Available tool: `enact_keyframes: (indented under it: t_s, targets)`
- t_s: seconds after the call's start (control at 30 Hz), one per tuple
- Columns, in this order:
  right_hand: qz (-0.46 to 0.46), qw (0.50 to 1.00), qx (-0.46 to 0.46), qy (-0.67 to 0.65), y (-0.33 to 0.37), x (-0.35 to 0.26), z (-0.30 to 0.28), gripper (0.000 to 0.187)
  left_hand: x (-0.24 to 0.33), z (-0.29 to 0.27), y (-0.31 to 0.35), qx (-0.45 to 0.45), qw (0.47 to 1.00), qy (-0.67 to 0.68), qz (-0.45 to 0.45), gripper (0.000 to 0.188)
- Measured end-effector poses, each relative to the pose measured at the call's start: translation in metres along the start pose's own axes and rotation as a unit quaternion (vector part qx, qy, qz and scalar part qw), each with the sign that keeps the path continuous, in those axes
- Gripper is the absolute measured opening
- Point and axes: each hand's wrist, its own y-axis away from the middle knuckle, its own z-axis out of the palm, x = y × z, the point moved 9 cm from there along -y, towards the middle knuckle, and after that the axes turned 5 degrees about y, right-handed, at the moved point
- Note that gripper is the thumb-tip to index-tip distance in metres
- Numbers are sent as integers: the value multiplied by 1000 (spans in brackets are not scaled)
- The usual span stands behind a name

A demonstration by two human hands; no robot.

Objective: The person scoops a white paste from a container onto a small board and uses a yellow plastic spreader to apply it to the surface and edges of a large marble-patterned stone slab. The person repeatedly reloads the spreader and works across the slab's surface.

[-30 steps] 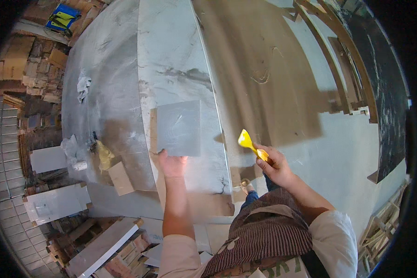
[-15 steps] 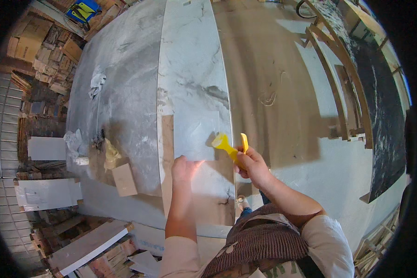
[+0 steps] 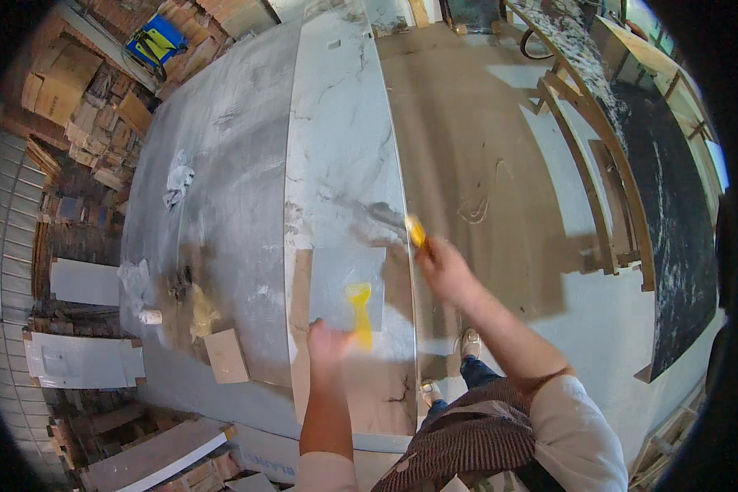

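Observation:
My right hand (image 3: pixel 443 262) is closed round a short yellow-handled tool (image 3: pixel 416 230), raised near the right edge of the marble-patterned slab (image 3: pixel 328 148). Motion blurs its tip, so its kind does not show. A yellow scraper (image 3: pixel 358 305) with a wide blade is over a thin grey sheet (image 3: pixel 332 275) on the slab, blade end away from me. Its blurred handle reaches the fingertips of my left hand (image 3: pixel 328 340). That hand is at the sheet's near edge, its fingers smeared; whether they grip the scraper or only touch the sheet is unclear.
Left of the slab lies a large dusty grey surface (image 3: pixel 230 180) with a crumpled bag (image 3: pixel 178 180), a yellowish bag (image 3: pixel 203 312) and a beige tile (image 3: pixel 226 356). A wooden frame (image 3: pixel 586 164) and a black slab (image 3: pixel 668 213) stand at the right.
The yellow scraper has left my right hand and is now beside my left hand over the sheet. My right hand has risen away with the other tool. The view has shifted slightly.

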Motion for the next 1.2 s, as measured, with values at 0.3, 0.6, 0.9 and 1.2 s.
enact_keyframes:
  t_s: [0.3, 0.6, 0.9, 1.2]
  targets:
    - [-29, 978, 186, 92, -168, 45, -40, 39, 37, -69, 16, 148, 982, -61, 99, 37]
    - [-1, 987, 143, 78, -227, 38, -31, 39, 11, -23, 12, 202, 969, -70, 121, 54]
    - [15, 991, 35, 128, -197, 18, -21, 33, 13, -11, 9, 141, 978, -80, 128, 60]
    - [-4, 991, 101, 90, -238, 32, -25, 29, 0, 15, 1, 89, 989, -64, 95, 72]
